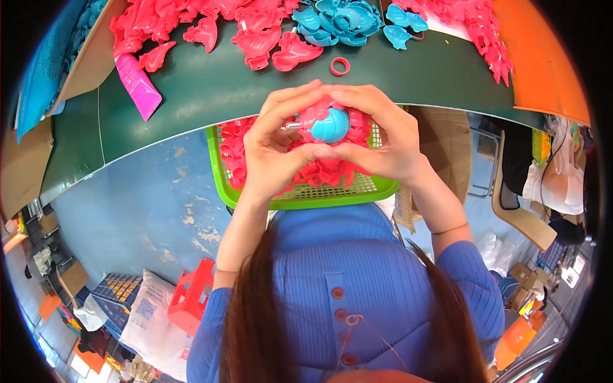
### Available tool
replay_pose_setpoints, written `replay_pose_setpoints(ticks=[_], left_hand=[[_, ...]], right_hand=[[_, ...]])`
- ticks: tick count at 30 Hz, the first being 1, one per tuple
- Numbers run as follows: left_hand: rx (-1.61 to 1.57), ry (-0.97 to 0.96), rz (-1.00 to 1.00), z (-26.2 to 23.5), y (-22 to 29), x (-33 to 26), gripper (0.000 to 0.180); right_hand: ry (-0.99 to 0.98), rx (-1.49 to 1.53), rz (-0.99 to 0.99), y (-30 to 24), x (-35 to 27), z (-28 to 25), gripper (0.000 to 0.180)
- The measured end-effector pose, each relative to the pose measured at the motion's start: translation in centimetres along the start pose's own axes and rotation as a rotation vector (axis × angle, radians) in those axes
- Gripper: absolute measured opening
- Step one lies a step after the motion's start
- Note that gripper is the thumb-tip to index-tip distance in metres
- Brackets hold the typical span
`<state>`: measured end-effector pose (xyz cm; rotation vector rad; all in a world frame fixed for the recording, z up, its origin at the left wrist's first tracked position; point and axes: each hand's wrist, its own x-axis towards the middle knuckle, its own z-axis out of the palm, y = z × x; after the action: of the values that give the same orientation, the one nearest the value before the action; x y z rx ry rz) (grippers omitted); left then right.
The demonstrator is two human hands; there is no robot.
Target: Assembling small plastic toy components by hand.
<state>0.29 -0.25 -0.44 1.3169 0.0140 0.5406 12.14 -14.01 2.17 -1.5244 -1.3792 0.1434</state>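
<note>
Above the basket, both hands are wrapped around a rounded pink and blue plastic toy part [331, 126]. My left hand [271, 140] grips it from the left, where a small metal-coloured pin sticks out. From the right, my right hand [389, 137] closes on the same part, and the thumbs and fingertips of both hands meet around it. Below sits a green plastic basket [306, 204] holding many pink plastic pieces [235, 156]. Just beyond my fingers, a pink ring [340, 66] lies on the dark green table [211, 86].
Pink plastic shells [258, 45] and blue shells [348, 22] are heaped along the table's far side. A magenta packet [137, 86] lies at the left. An orange panel [549, 57] stands at the right, near a cardboard box [444, 147]. A red stool [193, 297] is at lower left.
</note>
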Motion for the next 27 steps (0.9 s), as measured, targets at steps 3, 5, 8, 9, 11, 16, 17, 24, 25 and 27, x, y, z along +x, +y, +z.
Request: replay_pose_setpoints(ticks=[3, 5, 8, 9, 11, 16, 17, 24, 25, 27], left_hand=[[-0.084, 0.044, -0.036, -0.2, -0.4, -0.1, 0.059], [-0.115, 0.049, -0.061, -0.2, -0.5, -0.3, 0.059], [-0.178, 0.127, -0.101, 0.2, -1.3, -0.5, 0.062], [-0.208, 0.197, -0.116, 0.4, -1.4, -0.5, 0.066], [-0.291, 0.199, -0.186, 1.0, -0.8, -0.8, 0.067], [-0.483, 0.210, -0.295, 1.7, 0.3, -0.5, 0.063], [-0.504, 0.257, -0.264, 2.0, 0.5, -0.3, 0.059], [-0.285, 0.519, -0.223, 2.5, 0.1, -0.7, 0.051], [-0.287, 0.521, -0.222, 2.7, 0.2, -0.8, 0.051], [-0.116, 0.304, -0.033, 3.1, 0.5, -1.0, 0.066]], right_hand=[[-0.055, 0.057, 0.087, -0.5, 0.1, -0.7, 0.058], [-0.046, 0.243, 0.188, -0.4, -0.1, -0.9, 0.061], [-0.063, 0.365, 0.280, -0.5, -0.1, -1.1, 0.064], [-0.085, 0.303, 0.273, -0.6, 0.1, -1.1, 0.065], [-0.082, 0.300, 0.295, -1.2, 0.3, -1.3, 0.062], [0.001, 0.688, 0.394, -0.5, 0.1, -1.0, 0.056], [-0.007, 0.628, 0.369, -0.6, 0.3, -0.9, 0.055], [0.140, 0.398, 0.314, -0.9, 0.2, 0.5, 0.051], [0.138, 0.397, 0.313, -0.8, 0.2, 0.3, 0.051], [0.117, 0.250, 0.320, -0.8, 0.1, 0.1, 0.057]])
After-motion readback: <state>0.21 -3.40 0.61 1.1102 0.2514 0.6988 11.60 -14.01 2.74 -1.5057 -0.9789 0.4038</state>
